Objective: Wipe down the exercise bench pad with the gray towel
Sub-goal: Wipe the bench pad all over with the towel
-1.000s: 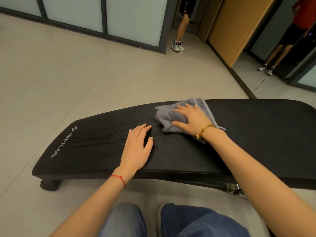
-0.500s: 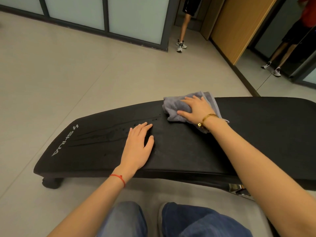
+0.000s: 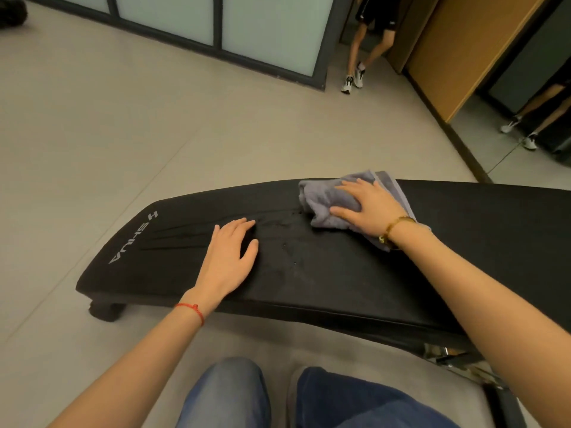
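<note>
A long black exercise bench pad (image 3: pixel 340 273) lies across the view, with white lettering at its left end. The bunched gray towel (image 3: pixel 324 199) sits at the pad's far edge, near the middle. My right hand (image 3: pixel 367 205) presses down on the towel with spread fingers and covers its right part. My left hand (image 3: pixel 228 257) rests flat on the pad to the left of the towel, fingers apart, holding nothing. Wet streaks and drops show on the pad between the two hands.
The bench stands on a pale tiled floor (image 3: pixel 123 134). A black foot (image 3: pixel 106 310) sticks out under its left end and metal frame parts (image 3: pixel 448 356) under its right. A person's legs (image 3: pixel 358 57) stand by a glass partition at the back. My knees fill the bottom.
My right hand has slid the towel away from me, from mid-pad to the pad's far edge. My left hand has stayed flat in the same place.
</note>
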Tool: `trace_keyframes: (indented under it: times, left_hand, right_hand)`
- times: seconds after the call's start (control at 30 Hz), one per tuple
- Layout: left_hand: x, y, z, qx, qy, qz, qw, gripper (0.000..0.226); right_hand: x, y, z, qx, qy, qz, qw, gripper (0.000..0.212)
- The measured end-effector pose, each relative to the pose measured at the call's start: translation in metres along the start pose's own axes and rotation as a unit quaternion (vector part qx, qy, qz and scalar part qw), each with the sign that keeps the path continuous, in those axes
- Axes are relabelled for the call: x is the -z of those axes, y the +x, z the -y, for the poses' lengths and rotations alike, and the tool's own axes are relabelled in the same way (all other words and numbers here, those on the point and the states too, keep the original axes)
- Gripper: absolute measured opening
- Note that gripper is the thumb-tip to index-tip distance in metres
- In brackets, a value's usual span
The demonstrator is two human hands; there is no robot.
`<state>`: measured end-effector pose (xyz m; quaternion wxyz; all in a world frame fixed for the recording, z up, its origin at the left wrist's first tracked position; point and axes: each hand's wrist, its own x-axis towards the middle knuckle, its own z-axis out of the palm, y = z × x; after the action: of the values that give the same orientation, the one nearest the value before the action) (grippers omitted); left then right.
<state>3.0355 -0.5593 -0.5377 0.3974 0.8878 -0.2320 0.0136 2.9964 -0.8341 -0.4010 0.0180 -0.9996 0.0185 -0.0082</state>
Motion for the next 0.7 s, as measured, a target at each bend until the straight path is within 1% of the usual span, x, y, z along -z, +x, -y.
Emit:
trace_keyframes:
  times: [0.07,0.13,0.2,0.33,0.37,0.43,0.5,0.57,0.63,0.67,0.7]
  left_hand:
    - [-0.001,-0.003,0.003,0.011,-0.013,0.001,1.0,0.048]
    - [-0.003,-0.006,0.004,0.013,-0.028,-0.006,1.0,0.047]
    - [-0.004,-0.006,0.004,0.013,-0.034,-0.01,0.999,0.046]
    - [-0.005,-0.006,0.005,0.011,-0.04,-0.017,0.999,0.046]
    - [-0.005,-0.007,0.006,0.012,-0.041,-0.018,0.999,0.046]
    - [-0.005,-0.007,0.006,0.014,-0.041,-0.017,0.999,0.046]
    - [-0.005,-0.007,0.005,0.016,-0.044,-0.016,0.999,0.046]
    - [-0.005,-0.007,0.005,0.019,-0.049,-0.015,0.999,0.046]
    - [-0.005,-0.007,0.005,0.021,-0.053,-0.015,0.998,0.045]
    - [-0.005,-0.007,0.004,0.022,-0.054,-0.016,0.998,0.045]
    - [-0.004,-0.007,0.004,0.022,-0.055,-0.016,0.998,0.045]
  right_hand:
    - [-0.012,0.036,0.003,-0.051,-0.031,0.004,0.998,0.059]
    - [-0.022,0.049,0.018,-0.045,-0.049,0.015,0.998,0.06]
    - [-0.025,0.03,0.034,0.001,-0.026,0.019,0.999,0.059]
    - [-0.017,-0.055,0.057,0.128,0.043,0.026,0.991,0.062]
    - [-0.013,-0.067,0.058,0.144,0.049,0.037,0.988,0.064]
    - [-0.005,-0.065,0.048,0.149,0.067,0.058,0.985,0.066]
    - [-0.001,-0.037,0.03,0.134,0.054,0.032,0.989,0.065]
    - [-0.003,0.003,0.011,0.063,0.007,-0.001,0.998,0.061]
    - [-0.011,0.04,0.007,-0.024,-0.029,-0.005,0.999,0.059]
    - [-0.017,0.052,0.012,-0.041,-0.043,0.001,0.998,0.058]
    - [-0.021,0.056,0.021,-0.039,-0.048,0.006,0.998,0.058]
